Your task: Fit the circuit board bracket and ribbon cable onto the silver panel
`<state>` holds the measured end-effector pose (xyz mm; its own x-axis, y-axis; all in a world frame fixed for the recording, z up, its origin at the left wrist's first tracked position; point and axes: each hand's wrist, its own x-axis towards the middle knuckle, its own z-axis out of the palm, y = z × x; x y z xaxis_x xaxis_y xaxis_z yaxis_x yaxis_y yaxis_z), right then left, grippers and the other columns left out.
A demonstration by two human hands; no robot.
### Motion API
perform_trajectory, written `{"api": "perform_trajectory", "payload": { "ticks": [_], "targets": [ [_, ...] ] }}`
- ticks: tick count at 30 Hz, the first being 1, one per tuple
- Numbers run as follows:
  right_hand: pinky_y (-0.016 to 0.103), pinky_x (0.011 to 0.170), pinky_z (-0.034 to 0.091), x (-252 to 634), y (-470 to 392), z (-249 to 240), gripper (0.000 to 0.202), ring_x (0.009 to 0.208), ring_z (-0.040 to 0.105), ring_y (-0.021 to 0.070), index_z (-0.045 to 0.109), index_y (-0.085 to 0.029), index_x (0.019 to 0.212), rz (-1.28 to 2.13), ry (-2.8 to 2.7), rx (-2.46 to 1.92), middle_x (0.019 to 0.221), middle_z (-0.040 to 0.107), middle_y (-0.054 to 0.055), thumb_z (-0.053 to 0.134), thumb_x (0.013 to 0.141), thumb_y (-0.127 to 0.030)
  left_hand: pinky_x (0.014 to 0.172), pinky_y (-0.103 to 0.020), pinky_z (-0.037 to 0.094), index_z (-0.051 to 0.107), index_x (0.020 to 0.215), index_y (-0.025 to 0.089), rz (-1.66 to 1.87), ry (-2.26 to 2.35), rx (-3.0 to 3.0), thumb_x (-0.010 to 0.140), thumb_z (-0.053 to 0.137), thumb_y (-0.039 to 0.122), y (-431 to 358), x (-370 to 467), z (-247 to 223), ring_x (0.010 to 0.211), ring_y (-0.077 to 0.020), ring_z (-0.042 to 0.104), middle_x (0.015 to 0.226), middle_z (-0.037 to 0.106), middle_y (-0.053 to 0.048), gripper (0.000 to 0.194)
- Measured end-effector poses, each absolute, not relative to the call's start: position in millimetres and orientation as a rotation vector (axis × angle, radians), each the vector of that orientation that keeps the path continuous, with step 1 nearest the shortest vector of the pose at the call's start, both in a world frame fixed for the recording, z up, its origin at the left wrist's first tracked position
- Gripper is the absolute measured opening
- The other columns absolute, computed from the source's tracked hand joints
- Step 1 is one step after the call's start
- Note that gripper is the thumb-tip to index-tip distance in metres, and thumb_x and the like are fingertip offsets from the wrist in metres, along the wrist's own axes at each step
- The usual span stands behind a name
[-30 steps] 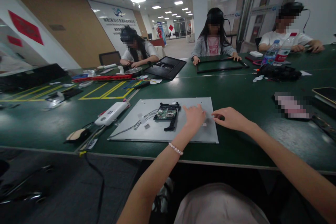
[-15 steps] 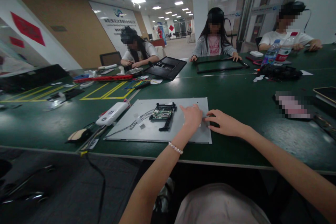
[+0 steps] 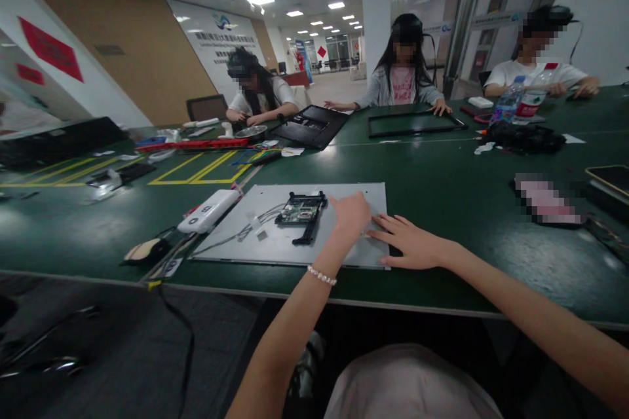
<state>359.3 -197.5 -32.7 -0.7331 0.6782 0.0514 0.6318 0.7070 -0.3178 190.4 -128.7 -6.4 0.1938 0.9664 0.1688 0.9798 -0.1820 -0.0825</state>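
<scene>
A flat light-grey panel [image 3: 275, 252] lies on the table before me. On it sit a green circuit board [image 3: 299, 212] and a black plastic bracket [image 3: 305, 234], with grey cables [image 3: 250, 229] running left under pieces of clear tape. My left hand [image 3: 350, 217] is over the panel's right half, fingers curled down and thumb pointing left toward the board; whatever its fingertips hold, if anything, is hidden. Flat, with fingers stretched out, my right hand [image 3: 415, 243] rests across the panel's right edge, its fingertips close to the left hand.
Left of the panel lie a white box-shaped device [image 3: 209, 211] and a computer mouse [image 3: 146, 250]. Across the green table [image 3: 452, 190], several people sit near a black casing [image 3: 312, 126] and a black frame [image 3: 417, 133]. A phone [image 3: 548, 200] and bottles [image 3: 528, 105] are at right.
My right hand has slid left onto the panel, its fingers straighter. My left hand curls more. Across the table, a person's hand has moved from the black frame toward the black casing.
</scene>
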Motion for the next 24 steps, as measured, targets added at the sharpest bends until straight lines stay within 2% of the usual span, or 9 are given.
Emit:
{"api": "perform_trajectory", "payload": {
  "ticks": [5,7,12,16,20,24],
  "targets": [
    [0.053,0.116,0.01,355,-199,-32,0.075,0.147,0.008,0.0315,0.025,-0.025,0.153,0.416,-2.754,-1.116,0.161,0.006,0.013,0.034,0.092,-0.068,0.091,-0.052,0.043,0.064,0.106,0.013,-0.191,-2.02,-2.106,0.09,0.037,0.016,-101,142,17,0.103,-0.0312,0.063,0.108,0.067,-0.017,0.031],
    [0.053,0.116,0.01,354,-199,-33,0.075,0.147,0.007,0.0314,0.025,-0.025,0.153,0.416,-2.754,-1.122,0.161,0.006,0.012,0.032,0.092,-0.068,0.087,-0.046,0.047,0.066,0.106,0.015,-0.177,-2.109,-2.059,0.088,0.04,0.014,-87,119,26,0.106,-0.0309,0.062,0.112,0.066,-0.017,0.031],
    [0.053,0.116,0.008,351,-199,-32,0.076,0.147,0.004,0.0311,0.024,-0.025,0.153,0.436,-2.753,-1.125,0.161,0.005,0.013,0.028,0.092,-0.07,0.088,-0.035,0.049,0.068,0.111,0.018,-0.099,-2.257,-2.109,0.08,0.048,0.01,-51,74,31,0.112,-0.028,0.061,0.117,0.067,-0.014,0.038],
    [0.053,0.116,0.007,349,-199,-31,0.077,0.147,0.004,0.0309,0.023,-0.026,0.153,0.451,-2.75,-1.138,0.161,0.004,0.012,0.028,0.091,-0.071,0.09,-0.026,0.047,0.071,0.109,0.022,-0.108,-2.248,-2.247,0.075,0.056,0.012,-23,56,20,0.109,-0.0227,0.063,0.116,0.069,-0.008,0.039],
    [0.053,0.116,0.006,350,-199,-30,0.076,0.147,0.003,0.0305,0.022,-0.026,0.153,0.46,-2.747,-1.141,0.161,0.003,0.011,0.027,0.092,-0.07,0.083,-0.02,0.048,0.073,0.106,0.021,-0.078,-2.226,-2.356,0.069,0.063,0.018,-2,51,12,0.101,-0.0207,0.066,0.109,0.072,-0.006,0.038],
    [0.052,0.117,0.006,350,-199,-30,0.076,0.147,0.003,0.0306,0.022,-0.026,0.153,0.466,-2.746,-1.14,0.161,0.003,0.01,0.027,0.091,-0.071,0.073,-0.021,0.05,0.076,0.096,0.022,-0.025,-2.264,-2.367,0.062,0.067,0.019,10,48,10,0.088,-0.0208,0.068,0.096,0.074,-0.005,0.035]
  ]
}}
